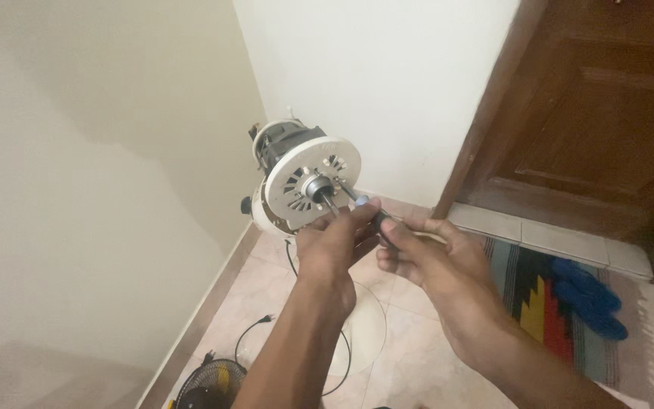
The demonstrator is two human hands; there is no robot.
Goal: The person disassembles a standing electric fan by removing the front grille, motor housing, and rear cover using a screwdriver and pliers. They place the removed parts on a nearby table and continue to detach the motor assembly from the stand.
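Tiled corner by white walls, left hand [334, 242] pinching fan motor's shaft [328, 200], right hand [425, 254] gripping screwdriver [369, 204].

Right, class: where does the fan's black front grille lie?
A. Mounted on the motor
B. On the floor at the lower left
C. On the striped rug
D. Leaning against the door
B: the black grille lies on the floor tiles, lower left, below the fan motor.
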